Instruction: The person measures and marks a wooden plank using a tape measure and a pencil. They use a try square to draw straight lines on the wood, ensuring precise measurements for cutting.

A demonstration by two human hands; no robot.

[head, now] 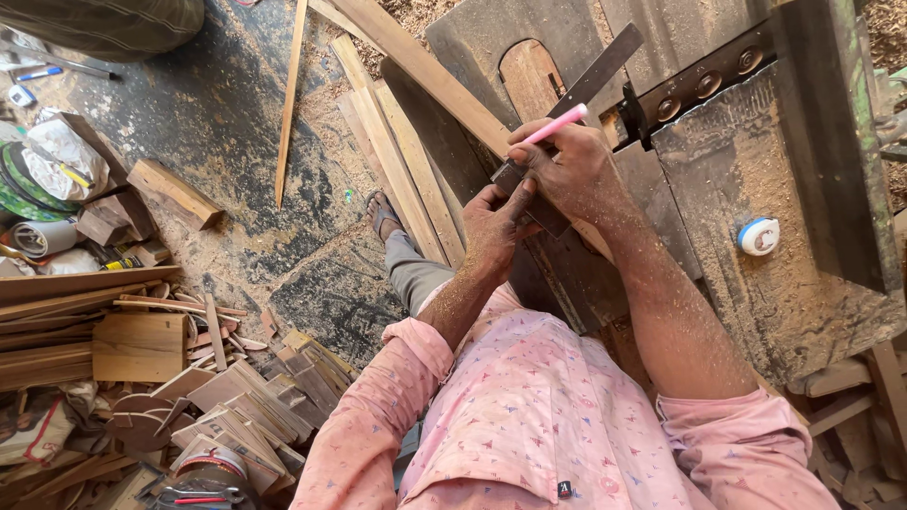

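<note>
Right hand: the right hand (567,170) is dusted with sawdust, its fingers pressed together around a pink pen (556,125), pinching it so the tip points down at the wood beneath.
Left hand: the left hand (496,222) lies just beside the right, fingers curled and pressing down on the dark steel try square (576,94), thumb touching the blade's edge.
Try square: a long dark metal blade runs diagonally up and right from under both hands; its lower end is hidden by the fingers.
Workpiece: a long wooden plank (425,71) slants across the machine top, passing under the hands; the exact spot the pen touches is hidden.
Machine table: a grey metal planer table (756,161), thick with sawdust, with a row of bolts along a dark bar and a small white and blue round button (759,236) well apart from the hands.
Clothing: pink patterned shirt (539,406) with sleeves rolled to the elbow, grey trousers, one sandalled foot (383,212) on the floor.
Floor: dark stone floor (217,113) with loose thin wooden strips (288,104) and a short wood block (175,192).
Left side: a heap of offcut boards (236,397), rolls of tape (28,179) and crumpled bags.
</note>
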